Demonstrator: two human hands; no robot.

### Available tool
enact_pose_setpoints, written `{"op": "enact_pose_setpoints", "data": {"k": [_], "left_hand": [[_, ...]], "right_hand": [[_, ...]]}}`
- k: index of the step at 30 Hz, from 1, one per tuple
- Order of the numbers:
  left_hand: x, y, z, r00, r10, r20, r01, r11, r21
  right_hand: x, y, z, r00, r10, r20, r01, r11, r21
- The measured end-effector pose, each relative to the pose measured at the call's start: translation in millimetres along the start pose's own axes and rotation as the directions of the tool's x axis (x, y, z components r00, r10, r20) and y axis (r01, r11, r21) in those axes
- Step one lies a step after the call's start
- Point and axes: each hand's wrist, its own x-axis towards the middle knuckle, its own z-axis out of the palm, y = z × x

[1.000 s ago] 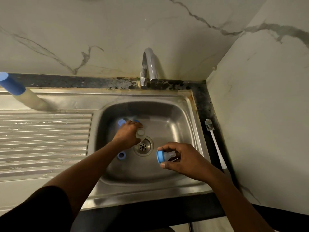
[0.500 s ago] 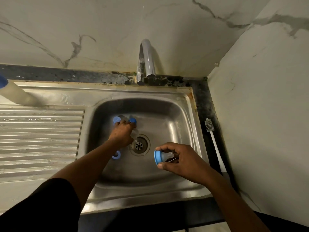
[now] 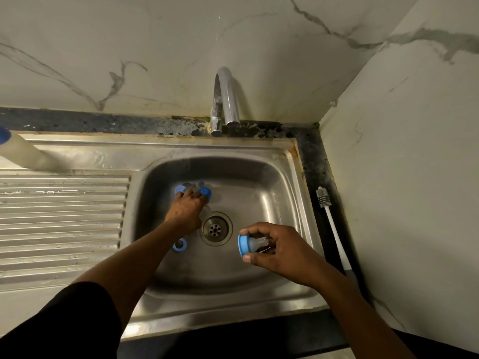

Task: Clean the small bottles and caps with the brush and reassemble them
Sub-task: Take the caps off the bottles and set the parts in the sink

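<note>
So the small bottle (image 3: 256, 244) sits sideways in the right hand (image 3: 282, 251), pinched between thumb and fingertips. Its blue cap (image 3: 243, 245) pokes out to the left, and the whole thing is held over the sink (image 3: 290, 182), just right of the drain (image 3: 217, 228). The bottle looks clear and stubby, cap on. The left hand (image 3: 185, 211) is stretched down into the basin, knuckles up, fingertips right at two more blue-capped bottles (image 3: 179, 189) by the back wall — can't tell if it's gripping anything or just touching. A loose blue ring (image 3: 179, 245) lies on the basin floor beside that forearm. The brush (image 3: 333, 229) lies on the counter right of the sink — well apart from both hands.
</note>
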Motion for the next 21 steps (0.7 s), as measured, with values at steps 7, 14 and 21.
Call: {"op": "enact_pose_setpoints", "data": {"k": [7,14,21], "left_hand": [[-7,-2,-14,1.000,0.011,-0.017,-0.012,1.000,-0.027],[-40,-4,-63,0.983,-0.011,-0.184,-0.035,0.969,-0.245],[-116,-2,-100,0.947,-0.126,-0.295,-0.083,0.791,-0.606]], "right_hand": [[2,-6,2,1.000,-0.017,-0.023,0.017,1.000,0.002],[7,-21,3,0.994,-0.069,-0.088,0.066,0.997,-0.036],[13,-45,12,0.986,-0.104,-0.128,0.101,0.994,-0.027]]}}
